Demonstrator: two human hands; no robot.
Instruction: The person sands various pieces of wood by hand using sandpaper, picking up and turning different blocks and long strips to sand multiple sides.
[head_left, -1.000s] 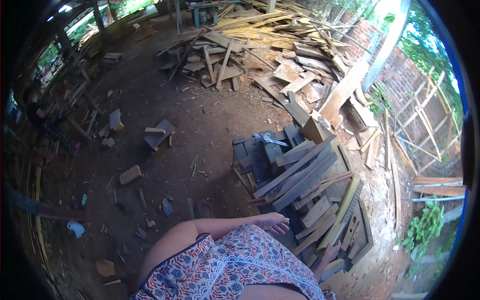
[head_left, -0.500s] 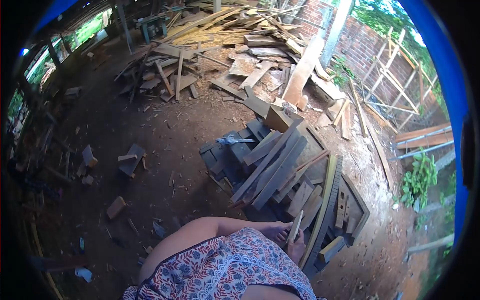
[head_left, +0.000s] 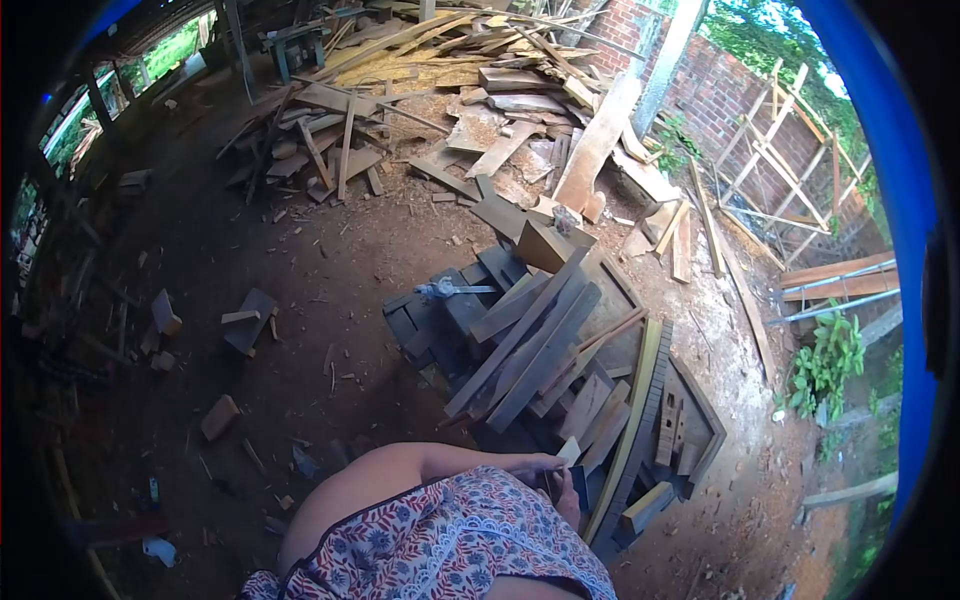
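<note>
My left hand (head_left: 546,466) reaches in from the left, its fingers closed at a small pale flat piece (head_left: 570,450) that sticks up past the fingertips. Just below, close to my body, my right hand (head_left: 569,499) is closed around a small piece of wood (head_left: 580,483) whose dark side faces up. The two hands meet at these pieces, over the near edge of a wooden workbench (head_left: 640,282). Dark planks (head_left: 545,340) lie stacked on the bench beyond my hands. To the right runs a long yellowish wooden strip (head_left: 630,430).
A blue-grey clamp-like tool (head_left: 445,289) lies at the bench's far left. A block with square holes (head_left: 669,428) sits at right. Offcuts (head_left: 220,418) litter the dirt floor. Behind, a large heap of boards (head_left: 410,60) leans toward a brick wall (head_left: 700,90).
My hands have drawn together and slightly left. The left fingers, spread before, are now closed near the pale piece. The held wood has turned, showing a dark side. The view has shifted slightly.
</note>
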